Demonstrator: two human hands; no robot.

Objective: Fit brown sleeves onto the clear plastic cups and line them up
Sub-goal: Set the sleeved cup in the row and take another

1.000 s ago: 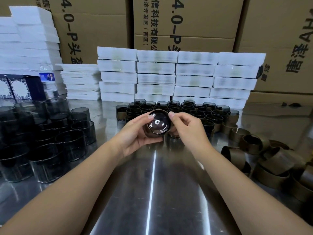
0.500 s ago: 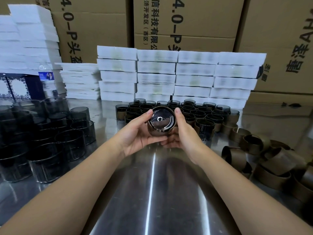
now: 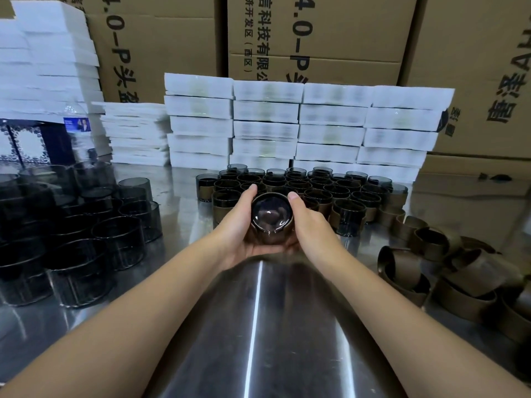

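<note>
While both hands cradle it at the centre of the frame, the clear smoky plastic cup (image 3: pixel 271 215) lies tipped so that one round end faces the camera; which end that is I cannot tell. Its long axis runs roughly from the camera toward the top of the frame, not upright. The left hand (image 3: pixel 235 228) curls round its left side and the right hand (image 3: pixel 311 225) round its right, thumbs at the rim, so each grasps it. A brown band-shaped sleeve (image 3: pixel 270 239) wraps its lower wall and looks seated.

The block of sleeved cups in rows (image 3: pixel 344 196) stands just above the hands in the frame, on the shiny metal worktop (image 3: pixel 258 326). Neither hand is clearly nearer to it. Judging by this, the cup needs turning upright and a short carry forward into the nearest row.

Bare smoky cups (image 3: pixel 115 239) crowd the left of the frame, and loose brown sleeves (image 3: pixel 459 271) are heaped at the right.
</note>
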